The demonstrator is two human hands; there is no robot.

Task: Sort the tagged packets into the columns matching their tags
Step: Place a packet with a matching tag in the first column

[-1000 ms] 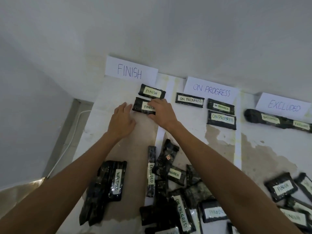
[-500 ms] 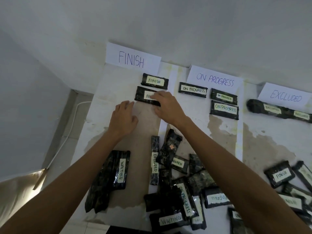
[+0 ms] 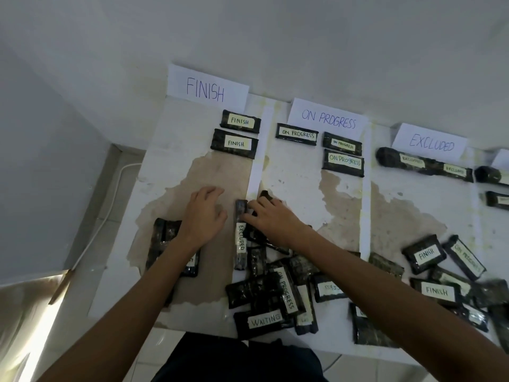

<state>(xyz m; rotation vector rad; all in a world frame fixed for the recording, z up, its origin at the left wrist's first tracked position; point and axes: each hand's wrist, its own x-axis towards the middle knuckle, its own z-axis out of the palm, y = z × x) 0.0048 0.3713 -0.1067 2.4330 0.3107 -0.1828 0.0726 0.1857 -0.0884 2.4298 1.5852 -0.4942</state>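
Paper signs FINISH (image 3: 208,91), ON PROGRESS (image 3: 327,121) and EXCLUDED (image 3: 431,144) head the columns on the table (image 3: 179,161). Two FINISH packets (image 3: 234,143) lie under the first sign, three ON PROGRESS packets (image 3: 343,162) under the second, and EXCLUDED packets (image 3: 424,164) under the third. My left hand (image 3: 203,213) rests with relaxed fingers on the bare table. My right hand (image 3: 271,219) lies on the central pile, fingers over a dark packet (image 3: 265,194), thumb against the top of an upright EXCLUDED packet (image 3: 240,239). Its grip is hidden.
A mixed pile (image 3: 275,296) with ON PROGRESS and WAITING tags sits at the near edge. A dark packet (image 3: 165,244) lies under my left wrist. More packets, some tagged FINISH (image 3: 424,255), lie at the right. A wall stands behind; a white cable (image 3: 110,205) runs along the floor at left.
Both hands have pulled back from the second FINISH packet, which stays in its column. The right hand has come down onto the central pile; the left has drawn back on the table.
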